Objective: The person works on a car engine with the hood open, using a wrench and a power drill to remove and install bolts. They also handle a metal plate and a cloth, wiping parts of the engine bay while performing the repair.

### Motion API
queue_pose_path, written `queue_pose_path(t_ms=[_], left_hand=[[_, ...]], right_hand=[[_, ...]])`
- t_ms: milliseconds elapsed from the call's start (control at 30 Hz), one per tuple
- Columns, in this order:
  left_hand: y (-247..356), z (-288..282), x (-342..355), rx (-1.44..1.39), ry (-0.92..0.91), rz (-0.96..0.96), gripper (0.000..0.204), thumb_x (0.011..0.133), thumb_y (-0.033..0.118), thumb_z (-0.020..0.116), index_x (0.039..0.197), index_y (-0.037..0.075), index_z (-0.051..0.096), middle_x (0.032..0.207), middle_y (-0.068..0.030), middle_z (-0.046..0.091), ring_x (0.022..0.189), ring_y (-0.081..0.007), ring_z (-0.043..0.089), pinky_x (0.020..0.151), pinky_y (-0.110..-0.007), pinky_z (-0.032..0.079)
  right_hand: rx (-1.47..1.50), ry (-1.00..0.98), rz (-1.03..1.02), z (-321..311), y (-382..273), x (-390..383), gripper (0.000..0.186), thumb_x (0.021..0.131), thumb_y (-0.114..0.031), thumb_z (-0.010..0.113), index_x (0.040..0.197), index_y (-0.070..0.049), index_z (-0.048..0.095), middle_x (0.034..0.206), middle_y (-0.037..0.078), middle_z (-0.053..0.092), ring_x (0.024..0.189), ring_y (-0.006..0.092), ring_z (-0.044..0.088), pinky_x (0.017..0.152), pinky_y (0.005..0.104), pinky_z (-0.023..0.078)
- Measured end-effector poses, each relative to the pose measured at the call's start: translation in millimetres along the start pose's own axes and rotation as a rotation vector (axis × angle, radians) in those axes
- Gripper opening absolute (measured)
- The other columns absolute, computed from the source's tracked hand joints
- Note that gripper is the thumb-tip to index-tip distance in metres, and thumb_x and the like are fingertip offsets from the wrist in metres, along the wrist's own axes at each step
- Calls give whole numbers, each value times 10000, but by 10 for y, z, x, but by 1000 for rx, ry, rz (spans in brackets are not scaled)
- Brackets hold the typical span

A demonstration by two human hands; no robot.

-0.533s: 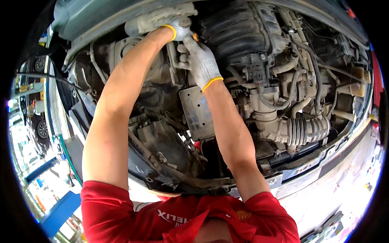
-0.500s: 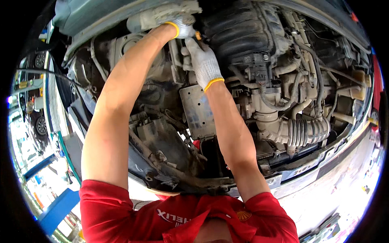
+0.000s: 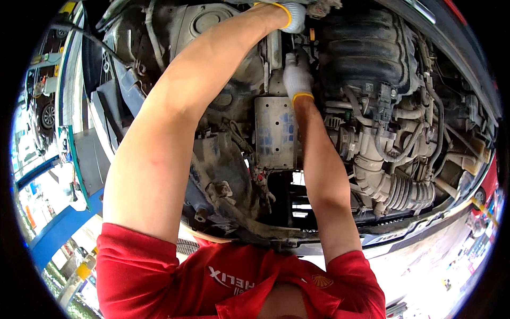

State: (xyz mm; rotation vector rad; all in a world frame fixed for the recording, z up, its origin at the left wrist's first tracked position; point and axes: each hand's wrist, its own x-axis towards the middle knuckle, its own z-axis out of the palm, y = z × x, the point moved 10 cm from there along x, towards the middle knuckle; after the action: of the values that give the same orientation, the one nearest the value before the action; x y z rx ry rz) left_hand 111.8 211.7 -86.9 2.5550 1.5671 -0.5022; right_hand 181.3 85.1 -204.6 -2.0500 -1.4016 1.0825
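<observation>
My left hand [image 3: 293,19], in a white knitted glove with a yellow cuff, reaches to the back of an engine bay at the top edge. Its fingers are largely hidden. Below it, my right hand [image 3: 298,77], gloved the same way, is down in the gap beside the black ribbed engine cover [image 3: 366,50]. The right fingers look curled, and what they hold is hidden. A small orange piece [image 3: 312,35] stands just above the right hand. Near the right wrist lies a grey metal plate with holes [image 3: 276,130].
Right of my forearm are a corrugated intake hose [image 3: 406,192] and several thinner hoses. A dusty strut tower [image 3: 207,22] rises at the back left. The car's front edge [image 3: 382,234] runs before my chest. A blue lift beam [image 3: 61,228] stands at the left.
My view has shifted, so the engine bay sits further right and higher. Both hands have moved right relative to the plate, and the right hand's fingers have gone deeper into the gap.
</observation>
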Motion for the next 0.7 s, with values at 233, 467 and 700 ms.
queue_pose_path(t_ms=[233,467,700], left_hand=[[-19,71,-31,-64,21,6,464,979,452,618,1283,121,732,1405,-124,684,1262,-314,643,1075,-444,499],[-13,27,66,-58,31,29,454,984,443,610,1282,123,731,1403,-120,685,1258,-308,644,1072,-439,498],[-129,175,-160,-116,27,-12,445,989,435,601,1282,125,730,1402,-115,686,1254,-301,645,1070,-435,497]], right_hand=[[942,-50,41,-536,-633,-625,582,1045,-464,617,1437,-36,599,1088,136,728,869,195,624,807,352,527],[47,-33,124,123,203,14,639,1113,-540,300,1614,-154,394,1579,217,511,1406,433,527,1153,514,433],[673,12,-176,-539,-728,-704,391,1087,-242,542,1382,-3,641,1354,93,693,1220,189,643,1043,308,499]])
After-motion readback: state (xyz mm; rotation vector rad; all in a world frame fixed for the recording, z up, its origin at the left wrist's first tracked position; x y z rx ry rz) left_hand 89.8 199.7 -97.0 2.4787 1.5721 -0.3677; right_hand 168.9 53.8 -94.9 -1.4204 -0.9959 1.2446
